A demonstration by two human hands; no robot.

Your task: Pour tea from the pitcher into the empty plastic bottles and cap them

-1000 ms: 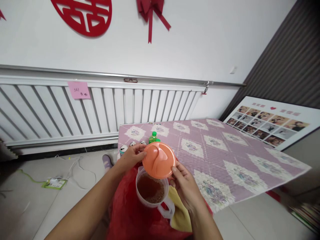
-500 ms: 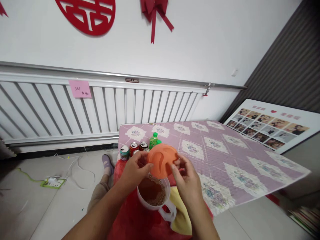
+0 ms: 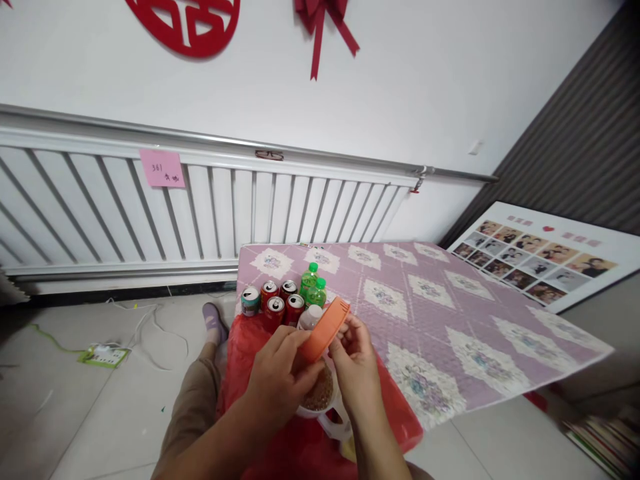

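An orange lid [image 3: 326, 329] is tilted on edge between my two hands, above a clear pitcher [image 3: 336, 427] of brown, bubbly liquid. My left hand [image 3: 280, 370] is closed on the lid's lower left end. On its right side, the fingers of my right hand [image 3: 355, 357] pinch the rim. Part of the pitcher's mouth is hidden by my left hand and the lid. The pitcher's handle shows below, by my right wrist.
Several drink cans [image 3: 275, 305], two green-capped bottles [image 3: 316, 291] and a white-capped bottle [image 3: 311, 317] stand behind the lid. Red plastic [image 3: 400, 410] lies under the pitcher, over a purple patterned cloth [image 3: 350, 273]. A radiator [image 3: 290, 207] lines the wall.
The orange lid has turned from nearly face-on to edge-on, and my hands have shifted with it. More cans and bottles now show behind it. The view has moved slightly.
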